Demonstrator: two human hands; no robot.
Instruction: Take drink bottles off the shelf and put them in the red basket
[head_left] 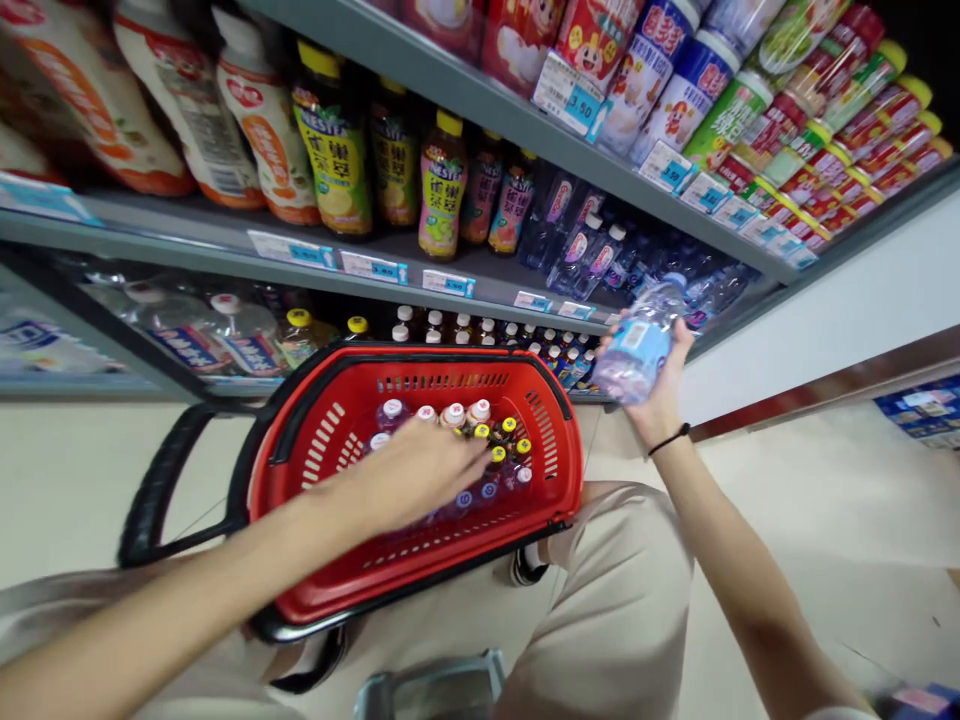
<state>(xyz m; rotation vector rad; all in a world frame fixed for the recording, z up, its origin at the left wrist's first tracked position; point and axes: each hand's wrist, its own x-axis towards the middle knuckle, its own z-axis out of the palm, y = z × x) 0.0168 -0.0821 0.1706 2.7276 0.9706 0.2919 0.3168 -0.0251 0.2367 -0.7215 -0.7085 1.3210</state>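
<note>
My right hand [664,385] is wrapped round a clear plastic water bottle [639,338] with a blue label and blue cap. It holds the bottle tilted in front of the lower shelf. My left hand [431,465] reaches over a red shopping basket [300,560], its fingers stretched toward small bottles with yellow caps [509,426]. Whether the fingertips touch those caps I cannot tell. Inside the basket stand several bottles, among them white-capped bottles [452,415] and purplish ones [392,411], partly hidden by my left hand and forearm.
Shelves hold yellow-capped tea bottles [442,185], large white-and-orange bottles [266,140], clear water bottles [585,245] and, higher up, cans [686,90]. Price tags [574,95] line the shelf edges. A grey stool [431,690] stands between my legs. The basket's black handle [169,480] lies to the left.
</note>
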